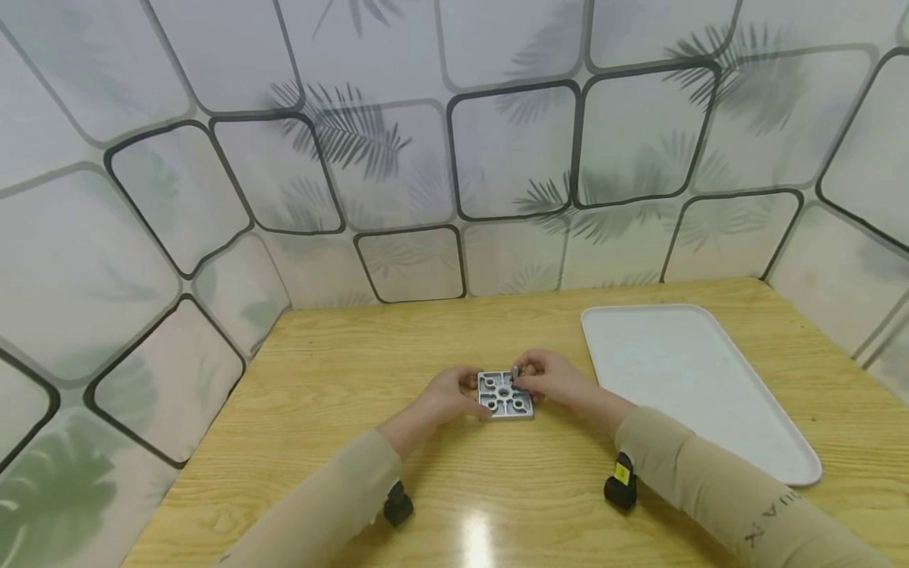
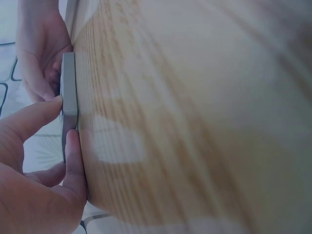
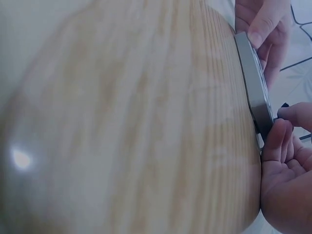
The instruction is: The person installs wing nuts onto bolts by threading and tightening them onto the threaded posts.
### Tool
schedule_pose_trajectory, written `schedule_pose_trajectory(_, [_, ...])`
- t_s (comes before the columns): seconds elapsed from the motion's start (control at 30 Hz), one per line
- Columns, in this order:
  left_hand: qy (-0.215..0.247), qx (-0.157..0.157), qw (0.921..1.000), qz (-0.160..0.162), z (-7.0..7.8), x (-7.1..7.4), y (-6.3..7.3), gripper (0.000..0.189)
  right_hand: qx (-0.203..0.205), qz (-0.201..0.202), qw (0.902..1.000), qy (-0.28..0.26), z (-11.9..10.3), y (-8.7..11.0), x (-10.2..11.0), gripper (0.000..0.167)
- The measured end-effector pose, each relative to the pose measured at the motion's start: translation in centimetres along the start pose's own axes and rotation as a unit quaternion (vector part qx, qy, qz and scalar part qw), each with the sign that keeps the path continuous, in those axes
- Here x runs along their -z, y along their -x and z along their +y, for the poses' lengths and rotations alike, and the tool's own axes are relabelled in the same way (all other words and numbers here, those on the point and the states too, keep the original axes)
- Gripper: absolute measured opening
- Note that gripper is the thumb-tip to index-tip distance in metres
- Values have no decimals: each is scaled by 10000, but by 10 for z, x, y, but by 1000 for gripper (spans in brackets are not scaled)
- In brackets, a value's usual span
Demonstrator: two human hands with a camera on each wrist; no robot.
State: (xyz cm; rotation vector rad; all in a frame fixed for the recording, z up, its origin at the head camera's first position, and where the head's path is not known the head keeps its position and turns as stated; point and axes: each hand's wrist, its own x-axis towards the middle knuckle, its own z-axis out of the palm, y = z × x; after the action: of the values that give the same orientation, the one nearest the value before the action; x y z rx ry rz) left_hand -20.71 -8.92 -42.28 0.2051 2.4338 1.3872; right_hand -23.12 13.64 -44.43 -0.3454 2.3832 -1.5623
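Note:
A square silver metal plate (image 1: 503, 394), with ribs and round holes on its upper face, lies flat on the wooden table. My left hand (image 1: 452, 391) grips its left side, with the thumb at the near corner and fingers along the far part of the edge. At the plate's far right corner, my right hand (image 1: 555, 376) pinches a small grey peg-like piece (image 1: 515, 372) that stands upright. The right wrist view shows a dark end of this piece (image 3: 284, 105) between thumb and fingertip; its exact kind and lower end are hidden.
A white rectangular tray (image 1: 682, 379) lies on the wooden table (image 1: 355, 339) to the right of the hands. A patterned cloth wall (image 1: 398, 181) borders the table at the back and sides. Each wrist carries a small black camera.

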Motion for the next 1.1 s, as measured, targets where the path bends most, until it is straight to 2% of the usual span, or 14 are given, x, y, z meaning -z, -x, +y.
schedule_pose_trajectory(0.43, [44,14,10000,-10,0,-1,0,75,-107,395,9984,379,-1,-2,-7,22])
schedule_pose_trajectory(0.67, [18,8,10000,-2,-1,-1,0,75,-46,361,9984,442,-4,0,-6,27])
schedule_pose_trajectory(0.8, [29,22,10000,25,-1,-1,-1,74,-152,161,9996,-195,-6,1,-3,33])
schedule_pose_trajectory(0.93, [47,-3,10000,27,-1,0,-1,74,-224,-24,9951,-966,-5,2,-1,39])
schedule_pose_trajectory(1.1, [47,-14,10000,21,-1,0,-1,75,-79,-285,9927,-1170,-4,3,3,36])
